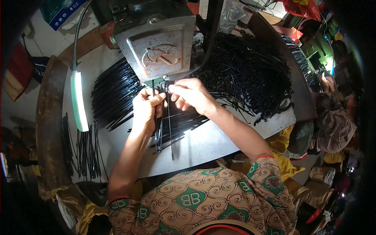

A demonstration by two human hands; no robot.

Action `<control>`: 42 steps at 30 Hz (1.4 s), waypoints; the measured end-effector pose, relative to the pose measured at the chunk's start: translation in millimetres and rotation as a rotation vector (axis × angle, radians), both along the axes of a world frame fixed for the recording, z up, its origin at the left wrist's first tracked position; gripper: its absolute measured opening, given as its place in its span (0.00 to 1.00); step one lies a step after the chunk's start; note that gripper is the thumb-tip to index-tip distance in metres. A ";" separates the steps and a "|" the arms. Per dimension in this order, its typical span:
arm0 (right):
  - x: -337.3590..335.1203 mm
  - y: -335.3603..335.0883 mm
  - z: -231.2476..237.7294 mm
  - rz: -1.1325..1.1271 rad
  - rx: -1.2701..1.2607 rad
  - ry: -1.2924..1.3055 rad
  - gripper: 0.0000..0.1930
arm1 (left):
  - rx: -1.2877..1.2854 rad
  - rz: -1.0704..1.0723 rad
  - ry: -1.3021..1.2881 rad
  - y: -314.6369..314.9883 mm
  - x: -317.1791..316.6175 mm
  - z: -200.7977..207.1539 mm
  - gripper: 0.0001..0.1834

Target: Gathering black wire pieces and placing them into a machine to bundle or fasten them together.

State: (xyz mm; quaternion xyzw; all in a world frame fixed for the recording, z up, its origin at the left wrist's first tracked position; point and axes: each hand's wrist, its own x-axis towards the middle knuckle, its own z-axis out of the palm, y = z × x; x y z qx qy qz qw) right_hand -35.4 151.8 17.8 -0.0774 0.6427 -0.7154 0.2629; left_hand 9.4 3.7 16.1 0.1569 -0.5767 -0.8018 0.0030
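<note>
A grey metal machine head (129,49) with a raised umbrella emblem hangs over the table. Just under it my left hand (145,107) is closed, thumb against fingers, around a small bunch of thin black rods (158,137) that look like umbrella ribs. Their lower ends hang toward me. Close by on the right, my right hand (192,94) has its fingertips pinched at the upper part of a single long black rod (170,133). My fingers partly cover the spot below the machine, so how the rod tips meet it is hidden.
Black rods (113,94) lie in rows at left, with a tangled heap (246,70) at right on the pale table (196,150). Smaller bundles (88,152) lie near the left rim. A lit lamp (79,102) hangs at left. Another person's hands (328,83) work at far right.
</note>
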 end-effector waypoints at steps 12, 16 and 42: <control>-26.7 80.8 29.8 -0.246 0.311 0.245 0.06 | -0.151 0.013 0.018 -35.3 18.2 22.3 0.07; -30.4 103.4 21.7 -0.193 0.436 0.315 0.04 | -0.920 -0.058 -0.058 -99.0 48.2 45.3 0.11; -18.1 66.1 21.4 0.221 1.234 1.003 0.06 | -1.379 -0.210 0.268 -55.4 16.1 -10.3 0.05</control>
